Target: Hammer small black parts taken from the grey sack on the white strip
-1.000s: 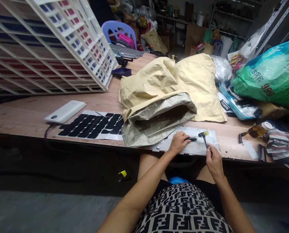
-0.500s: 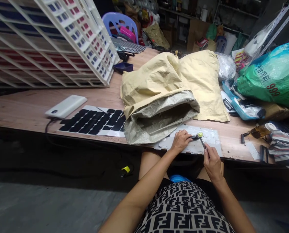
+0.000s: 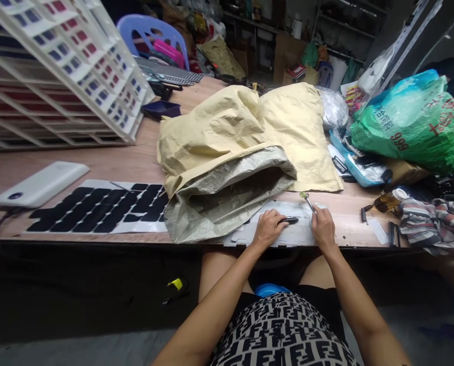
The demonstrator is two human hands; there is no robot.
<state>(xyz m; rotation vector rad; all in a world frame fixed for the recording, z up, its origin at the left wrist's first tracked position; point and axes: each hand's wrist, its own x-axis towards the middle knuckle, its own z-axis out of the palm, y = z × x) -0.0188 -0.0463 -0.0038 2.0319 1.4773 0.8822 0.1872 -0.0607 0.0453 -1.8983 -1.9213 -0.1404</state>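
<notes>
My left hand [image 3: 268, 227] is closed on a small black piece [image 3: 289, 220], which points to the right above a pale flat board [image 3: 295, 235] at the table's front edge. In my right hand [image 3: 323, 226] is a thin metal tool [image 3: 309, 204], with a yellow-green blob at its far tip. That tip is raised beyond the board, apart from the black piece. Just left of my hands lies a yellow sack [image 3: 215, 119], its grey mouth open toward me.
Black flat pieces [image 3: 104, 208] on a white sheet and a white device [image 3: 41, 184] lie left. A white crate [image 3: 108, 71] stands back left. To the right are a green bag [image 3: 410, 122], an amber bottle [image 3: 387, 202] and a striped cloth [image 3: 421, 223].
The view has shifted, so the table's things sit further left. The tool's tip has moved away from the black piece, and my hands are a little further apart at the tips.
</notes>
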